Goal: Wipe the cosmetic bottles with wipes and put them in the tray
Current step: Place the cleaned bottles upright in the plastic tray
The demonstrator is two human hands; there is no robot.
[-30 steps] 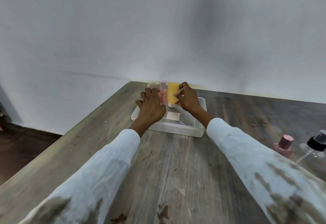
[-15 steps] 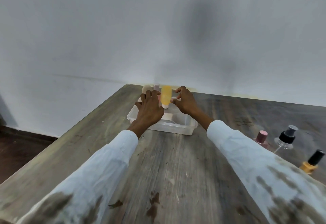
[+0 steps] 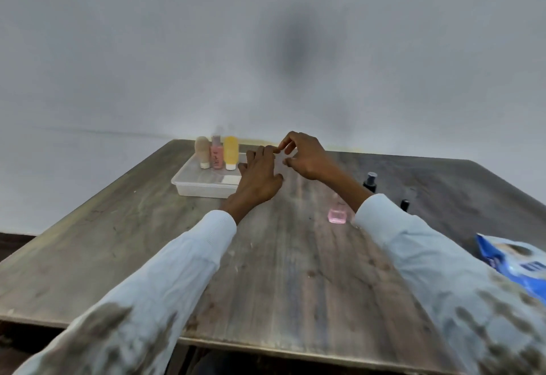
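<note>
wooden table (image 3: pixel 295 256), tray (image 3: pixel 189 181) near far-left edge

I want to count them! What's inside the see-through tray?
Three bottles stand in the tray along its far side: a beige one, a pink one and a yellow one. A white patch shows near its right end. The left hand covers the right corner.

Beige (image 3: pixel 202 151), pink (image 3: pixel 216 156) and yellow (image 3: pixel 230 152) bottles stand upright in a row at the clear tray's (image 3: pixel 204 189) far end.
</note>
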